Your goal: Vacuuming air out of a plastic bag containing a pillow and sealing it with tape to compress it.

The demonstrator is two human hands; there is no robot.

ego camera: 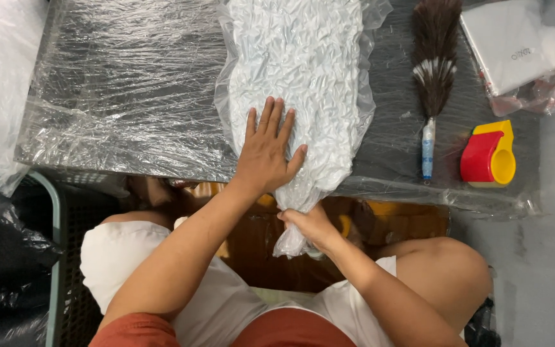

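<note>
Left hand (266, 151) lies flat, fingers spread, on a clear plastic bag (297, 90) stuffed with crinkled white fabric, right hand (308, 223) pinches its neck shut where it hangs off the wrapped table's (130, 90) near edge, feather duster (433, 71) and tape dispenser (488, 155) sitting well clear to the right.

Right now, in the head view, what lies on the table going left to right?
Plastic-wrapped table top → left hand pressed flat on the crinkled white bundle in a clear bag → feather duster → red and yellow tape dispenser, with a white packet in plastic above it.
</note>
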